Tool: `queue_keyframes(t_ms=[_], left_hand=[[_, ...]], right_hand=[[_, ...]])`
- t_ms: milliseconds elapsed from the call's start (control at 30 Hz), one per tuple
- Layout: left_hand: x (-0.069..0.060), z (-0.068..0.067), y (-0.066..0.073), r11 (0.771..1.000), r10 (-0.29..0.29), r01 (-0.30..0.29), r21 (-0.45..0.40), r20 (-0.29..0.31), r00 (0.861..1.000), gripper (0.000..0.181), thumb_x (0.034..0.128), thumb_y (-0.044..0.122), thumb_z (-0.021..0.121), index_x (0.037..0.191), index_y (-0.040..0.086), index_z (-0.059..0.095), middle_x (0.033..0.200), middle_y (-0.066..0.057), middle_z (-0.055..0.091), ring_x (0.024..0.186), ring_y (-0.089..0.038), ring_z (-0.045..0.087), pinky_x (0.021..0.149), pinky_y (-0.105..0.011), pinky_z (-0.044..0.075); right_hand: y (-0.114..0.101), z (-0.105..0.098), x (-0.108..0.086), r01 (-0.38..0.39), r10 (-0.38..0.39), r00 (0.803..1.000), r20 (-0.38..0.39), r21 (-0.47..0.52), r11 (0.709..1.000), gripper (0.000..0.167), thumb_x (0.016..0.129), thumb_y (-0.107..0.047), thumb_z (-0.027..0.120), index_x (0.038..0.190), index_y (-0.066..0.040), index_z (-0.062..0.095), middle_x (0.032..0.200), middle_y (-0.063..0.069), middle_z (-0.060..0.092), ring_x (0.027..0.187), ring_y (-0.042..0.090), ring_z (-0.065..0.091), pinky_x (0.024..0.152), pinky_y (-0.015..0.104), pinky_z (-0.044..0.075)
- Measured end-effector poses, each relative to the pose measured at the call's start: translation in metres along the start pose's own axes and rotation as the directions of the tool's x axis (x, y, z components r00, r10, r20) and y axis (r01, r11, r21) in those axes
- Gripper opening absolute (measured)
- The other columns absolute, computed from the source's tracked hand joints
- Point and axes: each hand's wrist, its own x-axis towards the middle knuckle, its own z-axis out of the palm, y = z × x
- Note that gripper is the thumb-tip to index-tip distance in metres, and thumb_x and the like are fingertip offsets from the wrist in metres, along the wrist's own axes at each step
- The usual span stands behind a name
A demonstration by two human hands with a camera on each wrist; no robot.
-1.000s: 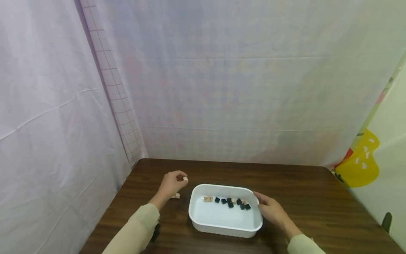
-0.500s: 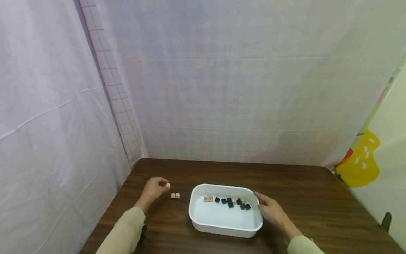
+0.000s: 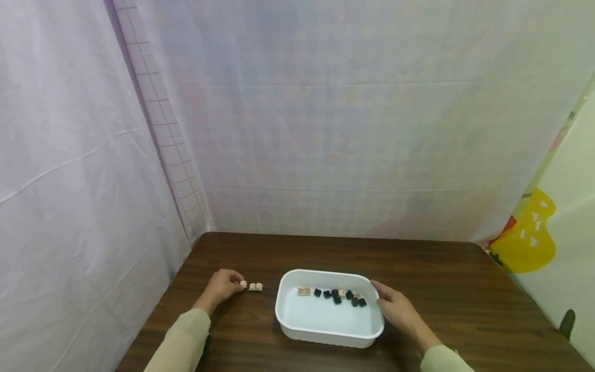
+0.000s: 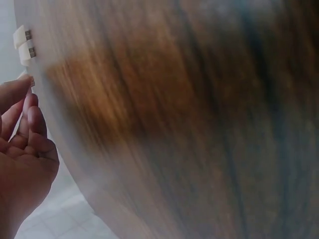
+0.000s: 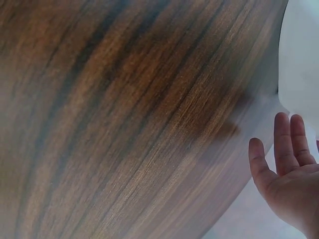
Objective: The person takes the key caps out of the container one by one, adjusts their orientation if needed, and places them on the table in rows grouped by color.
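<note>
Between thumb and fingertips, my left hand (image 3: pixel 222 287) pinches a small cream block (image 3: pixel 244 284) at the table's left side. Just right of it, two similar cream blocks (image 3: pixel 255 287) stand side by side on the wood. In the left wrist view those two blocks (image 4: pixel 24 46) look tapered, with darker marked sides; the pinched one is mostly behind the fingers. My right hand (image 3: pixel 396 308) rests at the right rim of a white tray (image 3: pixel 332 338). The right wrist view has its fingers (image 5: pixel 285 144) extended beside the tray's wall; the thumb is largely hidden there.
Inside the tray lie several small black blocks (image 3: pixel 337 299) and a few beige ones, including a pair of marked beige blocks (image 3: pixel 304 291). The brown wooden table (image 3: pixel 465 294) ends at a pale curtain (image 3: pixel 334 155) behind and a white cloth (image 3: pixel 83 181) on the left.
My left hand has moved left, then down to the table with the cream block, uncovering the two blocks beside it. The right hand and tray have stayed in place.
</note>
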Motion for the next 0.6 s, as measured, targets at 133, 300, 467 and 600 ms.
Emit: queue_keyframes(t_ms=[133, 300, 467, 600], left_hand=[[0.0000, 0.0042, 0.0002, 1.000, 0.006, -0.006, -0.012, 0.018, 1.000, 0.013, 0.0778, 0.001, 0.078, 0.090, 0.000, 0.074, 0.079, -0.003, 0.067, 0.074, -0.016, 0.058, 0.068, -0.034, 0.049], [0.0016, 0.0083, 0.0001, 1.000, 0.027, -0.027, -0.001, 0.017, 0.999, 0.014, 0.0763, -0.001, 0.077, 0.090, -0.001, 0.073, 0.077, -0.003, 0.066, 0.072, -0.015, 0.056, 0.067, -0.033, 0.049], [0.0033, 0.0100, 0.0009, 0.999, 0.035, -0.035, -0.004, 0.005, 0.999, 0.020, 0.0753, -0.002, 0.077, 0.094, -0.002, 0.072, 0.076, -0.003, 0.063, 0.072, -0.014, 0.055, 0.067, -0.033, 0.048], [0.0041, 0.0102, 0.0014, 0.999, 0.028, -0.028, -0.016, 0.007, 1.000, 0.024, 0.0751, -0.002, 0.077, 0.098, -0.003, 0.072, 0.076, -0.002, 0.061, 0.071, -0.014, 0.053, 0.066, -0.033, 0.046]], right_hand=[[0.0004, 0.0004, -0.0003, -0.004, 0.004, 1.000, 0.004, 0.011, 1.000, 0.052, 0.096, -0.010, 0.048, 0.148, -0.004, 0.044, 0.142, 0.033, 0.045, 0.130, 0.052, 0.041, 0.103, 0.067, 0.032], [0.0000, 0.0011, -0.0007, -0.003, 0.003, 1.000, 0.002, 0.021, 1.000, 0.052, 0.096, -0.009, 0.048, 0.147, -0.004, 0.044, 0.141, 0.034, 0.046, 0.129, 0.052, 0.043, 0.102, 0.066, 0.033], [0.0003, 0.0011, -0.0008, -0.008, 0.008, 1.000, 0.000, 0.017, 1.000, 0.052, 0.096, -0.010, 0.048, 0.148, -0.004, 0.044, 0.141, 0.033, 0.046, 0.129, 0.051, 0.043, 0.102, 0.066, 0.032], [0.0006, 0.0004, -0.0008, 0.005, -0.005, 1.000, -0.002, 0.002, 1.000, 0.051, 0.096, -0.010, 0.048, 0.147, -0.004, 0.045, 0.140, 0.033, 0.046, 0.129, 0.052, 0.042, 0.102, 0.067, 0.032]])
